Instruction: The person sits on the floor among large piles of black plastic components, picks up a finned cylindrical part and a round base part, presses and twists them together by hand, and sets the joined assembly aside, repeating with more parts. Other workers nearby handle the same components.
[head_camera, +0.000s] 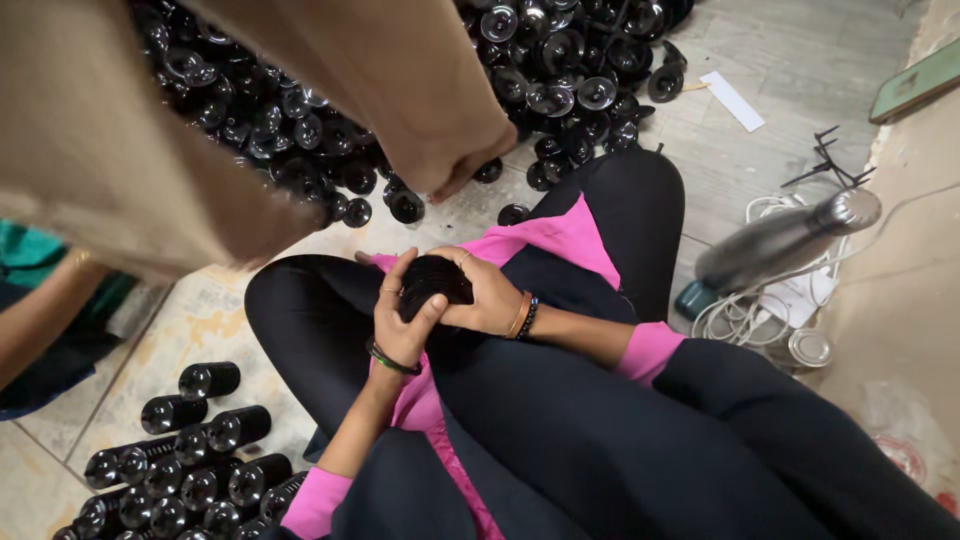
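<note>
Both hands — left (405, 318), right (487, 296) — clasp a black ribbed cylinder (436, 278), its long axis lying roughly left-right.

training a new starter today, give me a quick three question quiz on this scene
1. True or false: both hands hold one black part over the lap.
2. Which lies nearest the metal bottle? A) white cable B) green book C) pink cloth
3. Fill in: stacked black parts lie on the floor to the person's ____.

Key
1. True: left hand and right hand wrap the black part.
2. A, the white cable.
3. left
</note>
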